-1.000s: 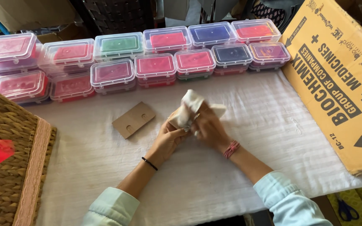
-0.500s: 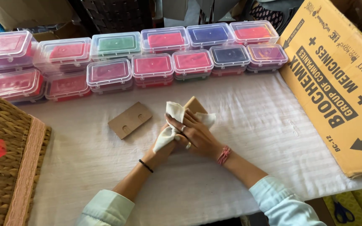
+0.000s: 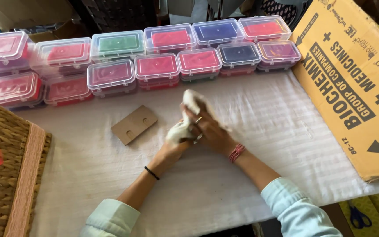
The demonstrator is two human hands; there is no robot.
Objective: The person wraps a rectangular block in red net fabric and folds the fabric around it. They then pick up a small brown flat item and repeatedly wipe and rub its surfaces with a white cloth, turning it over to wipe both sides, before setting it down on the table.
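**Both hands wrapped around a white cloth at mid-desk**

The left hand (image 3: pixel 175 147) and right hand (image 3: pixel 211 131) meet in the middle of the desk (image 3: pixel 264 114) — and between them sits a crumpled white cloth (image 3: pixel 185 120). The right hand's fingers (image 3: pixel 197 119) curl over the top and pinch the cloth; the left hand's fingers are pressed in from below, mostly hidden under the fabric. The cloth rises just above the white desk cover, a tuft poking up past the knuckles.

Just to the left lies a flat cardboard piece (image 3: pixel 134 124), apart from the hands. Along the far edge — two rows of clear plastic boxes (image 3: pixel 154 66) with coloured contents. A big cardboard carton (image 3: pixel 352 83) lies on the right, a woven basket (image 3: pixel 5 175) on the left.
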